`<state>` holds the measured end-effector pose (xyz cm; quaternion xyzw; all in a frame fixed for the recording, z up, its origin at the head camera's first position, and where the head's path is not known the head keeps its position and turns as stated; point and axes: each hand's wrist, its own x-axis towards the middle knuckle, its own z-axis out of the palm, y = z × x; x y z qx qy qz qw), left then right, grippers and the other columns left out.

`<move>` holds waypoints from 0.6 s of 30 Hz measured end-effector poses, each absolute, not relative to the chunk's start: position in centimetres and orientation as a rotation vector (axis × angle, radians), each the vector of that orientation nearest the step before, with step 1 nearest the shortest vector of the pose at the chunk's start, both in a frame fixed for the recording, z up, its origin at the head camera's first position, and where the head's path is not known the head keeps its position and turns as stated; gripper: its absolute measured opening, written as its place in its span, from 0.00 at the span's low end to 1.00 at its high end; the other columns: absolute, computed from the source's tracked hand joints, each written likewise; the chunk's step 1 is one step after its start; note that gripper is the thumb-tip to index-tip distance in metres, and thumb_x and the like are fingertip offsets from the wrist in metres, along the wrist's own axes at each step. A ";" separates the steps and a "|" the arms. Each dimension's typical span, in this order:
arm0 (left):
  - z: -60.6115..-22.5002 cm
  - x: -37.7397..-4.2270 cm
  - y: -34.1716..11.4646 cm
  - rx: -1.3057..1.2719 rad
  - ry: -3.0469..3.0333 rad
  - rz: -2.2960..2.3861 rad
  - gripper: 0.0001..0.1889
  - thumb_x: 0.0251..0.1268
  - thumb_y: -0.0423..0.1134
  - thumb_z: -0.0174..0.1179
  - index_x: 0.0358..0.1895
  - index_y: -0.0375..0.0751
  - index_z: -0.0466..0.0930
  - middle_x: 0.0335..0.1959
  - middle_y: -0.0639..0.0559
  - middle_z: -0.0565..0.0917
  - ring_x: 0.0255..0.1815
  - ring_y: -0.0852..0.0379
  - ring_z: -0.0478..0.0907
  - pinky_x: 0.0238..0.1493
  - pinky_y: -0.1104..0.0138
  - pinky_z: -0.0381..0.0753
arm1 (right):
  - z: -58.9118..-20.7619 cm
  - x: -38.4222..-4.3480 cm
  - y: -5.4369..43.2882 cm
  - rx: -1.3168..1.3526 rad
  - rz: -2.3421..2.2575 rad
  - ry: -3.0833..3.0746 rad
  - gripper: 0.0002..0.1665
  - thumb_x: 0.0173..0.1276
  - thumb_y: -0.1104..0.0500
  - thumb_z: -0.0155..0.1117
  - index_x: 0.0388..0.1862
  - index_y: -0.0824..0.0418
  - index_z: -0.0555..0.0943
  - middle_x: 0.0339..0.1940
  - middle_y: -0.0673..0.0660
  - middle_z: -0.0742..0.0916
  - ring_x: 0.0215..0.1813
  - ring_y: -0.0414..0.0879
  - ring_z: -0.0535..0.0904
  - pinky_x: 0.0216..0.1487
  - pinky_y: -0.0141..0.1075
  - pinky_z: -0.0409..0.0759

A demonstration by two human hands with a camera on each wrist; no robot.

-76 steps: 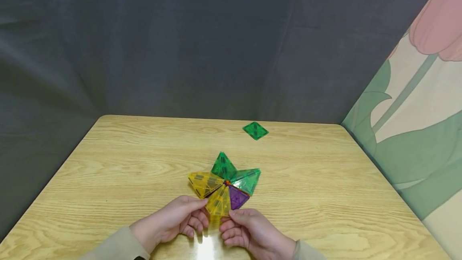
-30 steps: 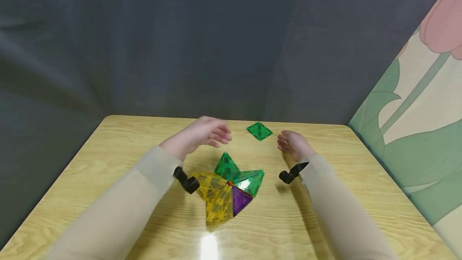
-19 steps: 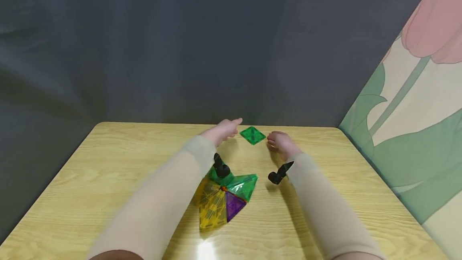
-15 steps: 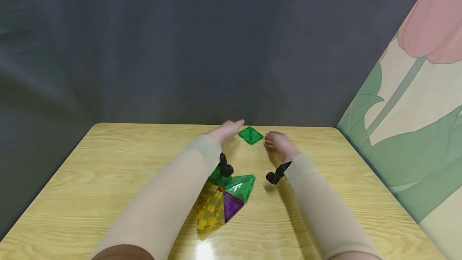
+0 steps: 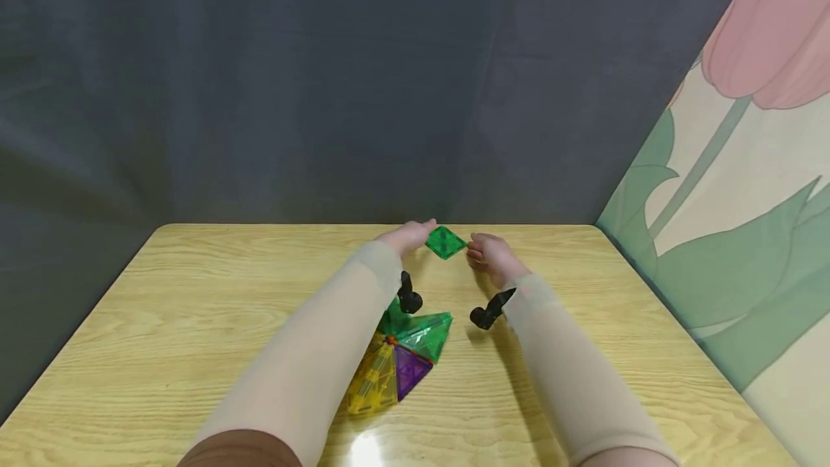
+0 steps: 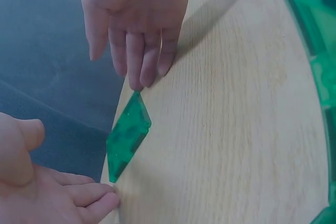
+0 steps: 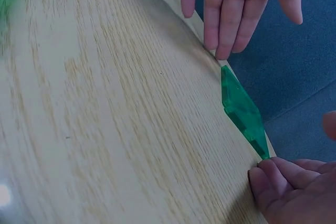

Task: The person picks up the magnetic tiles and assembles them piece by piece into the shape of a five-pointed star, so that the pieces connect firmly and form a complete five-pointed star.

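Note:
A see-through green diamond-shaped magnetic tile (image 5: 445, 243) lies by the far table edge, between my two hands. My left hand (image 5: 410, 235) is at its left corner, fingers extended and thumb apart from it; in the left wrist view its fingertips (image 6: 107, 201) are right at the tile's near tip. From the other side comes my right hand (image 5: 494, 256), its fingertips (image 7: 262, 174) at the opposite tip in the right wrist view, thumb raised away. Neither hand wraps round the tile. Nearer me sits a star-like build of green, yellow and purple tiles (image 5: 413, 370), partly hidden under my left forearm.
The wooden table (image 5: 214, 308) ends just beyond the green diamond tile, where a dark curtain (image 5: 324, 92) hangs. A flower-patterned cloth (image 5: 746, 236) borders the right side. Black wrist mounts (image 5: 410, 294) jut below both wrists, the left one over the build.
Both hands have left the yellow tiles of the build and reached forward to the green diamond tile. In the last half second they have closed in on its two ends.

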<state>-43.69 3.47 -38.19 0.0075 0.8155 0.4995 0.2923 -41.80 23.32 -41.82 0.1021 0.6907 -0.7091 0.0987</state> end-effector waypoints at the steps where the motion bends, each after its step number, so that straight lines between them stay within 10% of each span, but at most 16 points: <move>1: -38.3 -43.8 3.4 0.015 2.176 1.327 0.39 0.74 0.68 0.37 0.81 0.53 0.47 0.80 0.48 0.46 0.78 0.43 0.44 0.74 0.45 0.49 | -41.8 -41.8 23.2 0.300 -2.101 2.040 0.35 0.82 0.57 0.42 0.79 0.69 0.46 0.75 0.69 0.62 0.68 0.56 0.64 0.69 0.44 0.66; 11: -39.2 -44.5 2.7 0.039 2.090 1.410 0.34 0.76 0.65 0.38 0.80 0.59 0.51 0.81 0.47 0.44 0.79 0.42 0.41 0.75 0.45 0.44 | -42.2 -41.8 23.3 0.265 -2.093 2.005 0.34 0.82 0.56 0.42 0.79 0.68 0.48 0.74 0.68 0.64 0.56 0.49 0.70 0.66 0.43 0.69; 18: -39.2 -44.9 3.8 -0.104 2.014 1.788 0.31 0.81 0.46 0.42 0.79 0.40 0.46 0.79 0.41 0.50 0.75 0.40 0.53 0.72 0.55 0.60 | -41.9 -41.7 23.7 0.278 -2.107 1.973 0.34 0.82 0.56 0.42 0.79 0.68 0.48 0.74 0.69 0.65 0.68 0.56 0.65 0.70 0.43 0.66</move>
